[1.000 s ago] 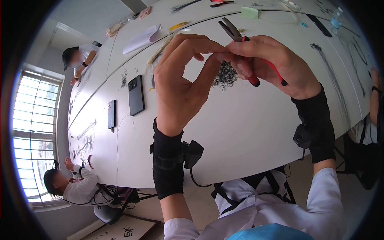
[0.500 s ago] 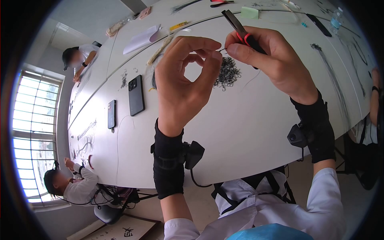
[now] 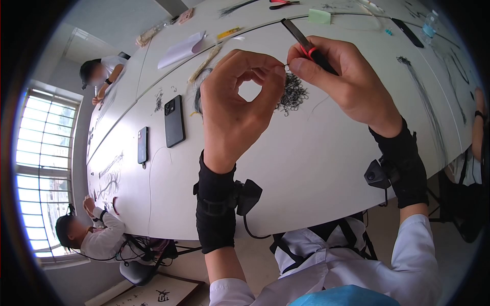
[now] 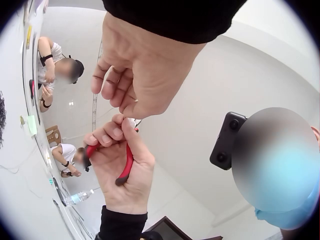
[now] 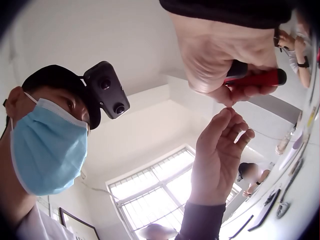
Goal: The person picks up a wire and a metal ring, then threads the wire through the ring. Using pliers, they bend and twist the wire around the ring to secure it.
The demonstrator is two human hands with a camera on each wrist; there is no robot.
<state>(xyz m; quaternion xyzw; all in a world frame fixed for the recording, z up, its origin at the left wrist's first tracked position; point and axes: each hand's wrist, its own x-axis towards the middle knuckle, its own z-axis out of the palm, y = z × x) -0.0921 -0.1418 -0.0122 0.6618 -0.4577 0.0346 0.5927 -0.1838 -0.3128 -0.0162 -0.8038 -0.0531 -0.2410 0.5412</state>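
Observation:
Pliers with red and black handles (image 3: pixel 317 57) lie in the right hand (image 3: pixel 352 79), its fingers curled round them and the jaws pointing up and away. Thumb and index finger of the left hand (image 3: pixel 240 104) pinch a tiny dark piece of wire (image 3: pixel 286 65), whose other end meets the right fingertips. Below and behind the fingertips lies a pile of small dark wire loops (image 3: pixel 292 94) on the white table. In the left wrist view the red handles (image 4: pixel 126 165) cross the right palm; the right wrist view shows the fingertips of both hands meeting.
Two phones (image 3: pixel 174 121) (image 3: pixel 143 145) lie left of the hands, with a paper sheet (image 3: pixel 182 50) beyond them. Long dark wires (image 3: pixel 423 97) and a bottle (image 3: pixel 429 25) are on the right. Other people sit at the table's left side (image 3: pixel 104 232) and far left.
The right hand has turned, swinging the pliers from jaws slightly parted over the fingertips to lying along the hand. Over the last half second, both hands have shifted only slightly.

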